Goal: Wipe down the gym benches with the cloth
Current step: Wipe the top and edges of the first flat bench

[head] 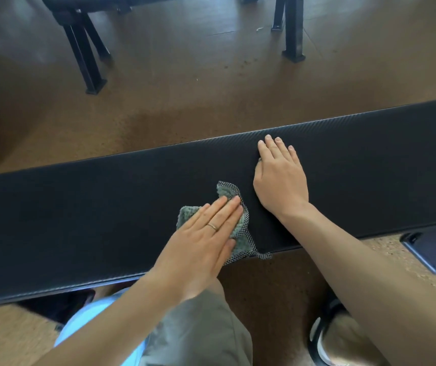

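Brown speckled flooring (pixel 185 83) runs under everything, and across the near part of the scene lies a long black bench pad (pixel 106 207), its textured cover catching light along the far edge. On it, near the middle and toward the near edge, sits the cloth (pixel 240 233): a crumpled grey-green rag with a dotted black-and-white border, one corner hanging just over the pad's near edge.

Fingers straight and together, the left hand (pixel 203 241) lies flat on the cloth and presses it onto the pad without curling round it (a ring shows on one finger). Just to the right, the right hand (pixel 280 175) rests palm-down on the bare pad with its fingers straight, reaching toward the far edge and holding nothing; it looks like a steadying hand.

Judging progress is hard, since the pad shows no wet streak or clear line between wiped and unwiped cover. My guess is that this bench is mid-wipe, with long stretches to the left and right possibly still to do. Farther off, a second bench (pixel 85 6) stands on dark metal legs, and it probably awaits its turn.
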A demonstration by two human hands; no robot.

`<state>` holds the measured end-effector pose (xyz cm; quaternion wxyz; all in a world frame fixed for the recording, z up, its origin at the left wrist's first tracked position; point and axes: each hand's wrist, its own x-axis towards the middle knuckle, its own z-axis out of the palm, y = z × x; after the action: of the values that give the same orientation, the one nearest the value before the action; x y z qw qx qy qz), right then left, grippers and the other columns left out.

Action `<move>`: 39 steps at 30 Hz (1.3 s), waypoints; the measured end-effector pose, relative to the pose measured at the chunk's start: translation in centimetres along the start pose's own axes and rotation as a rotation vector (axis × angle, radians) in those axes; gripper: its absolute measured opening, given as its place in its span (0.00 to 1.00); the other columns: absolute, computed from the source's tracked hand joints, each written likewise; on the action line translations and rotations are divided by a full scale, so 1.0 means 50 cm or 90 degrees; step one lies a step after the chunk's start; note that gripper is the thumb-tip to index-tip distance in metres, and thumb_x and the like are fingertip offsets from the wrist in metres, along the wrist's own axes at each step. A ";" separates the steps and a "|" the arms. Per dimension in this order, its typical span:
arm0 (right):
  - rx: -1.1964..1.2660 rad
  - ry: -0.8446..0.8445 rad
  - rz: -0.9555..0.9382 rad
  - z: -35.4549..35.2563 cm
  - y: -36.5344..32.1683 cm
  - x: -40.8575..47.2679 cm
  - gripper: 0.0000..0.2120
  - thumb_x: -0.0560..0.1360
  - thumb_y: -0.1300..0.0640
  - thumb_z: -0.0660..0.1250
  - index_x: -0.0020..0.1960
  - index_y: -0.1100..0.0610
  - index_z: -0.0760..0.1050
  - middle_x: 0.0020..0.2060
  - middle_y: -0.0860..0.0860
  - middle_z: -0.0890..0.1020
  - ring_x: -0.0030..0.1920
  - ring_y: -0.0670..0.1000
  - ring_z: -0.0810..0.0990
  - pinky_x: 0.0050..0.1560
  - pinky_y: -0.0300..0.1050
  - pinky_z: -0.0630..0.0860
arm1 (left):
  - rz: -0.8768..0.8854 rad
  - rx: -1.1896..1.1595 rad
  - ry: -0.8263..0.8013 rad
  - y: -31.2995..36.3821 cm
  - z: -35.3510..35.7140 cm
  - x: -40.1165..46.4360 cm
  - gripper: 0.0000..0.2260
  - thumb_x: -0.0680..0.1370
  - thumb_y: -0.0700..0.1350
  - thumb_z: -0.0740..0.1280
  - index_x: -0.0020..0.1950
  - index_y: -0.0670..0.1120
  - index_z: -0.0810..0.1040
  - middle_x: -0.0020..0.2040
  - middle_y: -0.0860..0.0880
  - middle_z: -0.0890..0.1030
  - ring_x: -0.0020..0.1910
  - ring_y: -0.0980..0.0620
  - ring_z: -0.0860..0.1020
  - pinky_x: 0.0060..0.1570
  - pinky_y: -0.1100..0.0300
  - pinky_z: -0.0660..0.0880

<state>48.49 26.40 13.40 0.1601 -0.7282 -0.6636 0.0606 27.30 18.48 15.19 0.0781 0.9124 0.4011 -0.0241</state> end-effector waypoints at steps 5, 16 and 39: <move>-0.030 -0.039 -0.021 -0.011 0.007 -0.015 0.25 0.87 0.53 0.52 0.82 0.57 0.60 0.82 0.55 0.60 0.83 0.55 0.55 0.83 0.54 0.49 | -0.066 -0.054 0.028 -0.048 -0.017 0.106 0.24 0.87 0.53 0.44 0.84 0.51 0.47 0.83 0.55 0.46 0.82 0.57 0.43 0.81 0.56 0.44; -0.079 -0.029 0.075 -0.045 0.061 -0.126 0.30 0.84 0.37 0.42 0.83 0.44 0.54 0.84 0.52 0.54 0.84 0.54 0.48 0.83 0.57 0.45 | -0.150 -0.071 0.060 -0.057 -0.015 0.178 0.25 0.87 0.52 0.47 0.84 0.50 0.49 0.84 0.54 0.47 0.82 0.55 0.44 0.81 0.56 0.42; -0.073 -0.015 -0.034 -0.051 0.086 -0.133 0.31 0.81 0.45 0.45 0.78 0.56 0.67 0.77 0.60 0.67 0.79 0.63 0.60 0.79 0.68 0.54 | -0.409 0.018 0.346 0.195 0.109 0.023 0.21 0.86 0.46 0.52 0.76 0.42 0.70 0.77 0.47 0.70 0.77 0.47 0.66 0.79 0.49 0.58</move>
<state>52.58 19.18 13.63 0.1123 -0.7176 -0.6868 0.0267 35.33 11.94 10.86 -0.0541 0.7152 0.6707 0.1887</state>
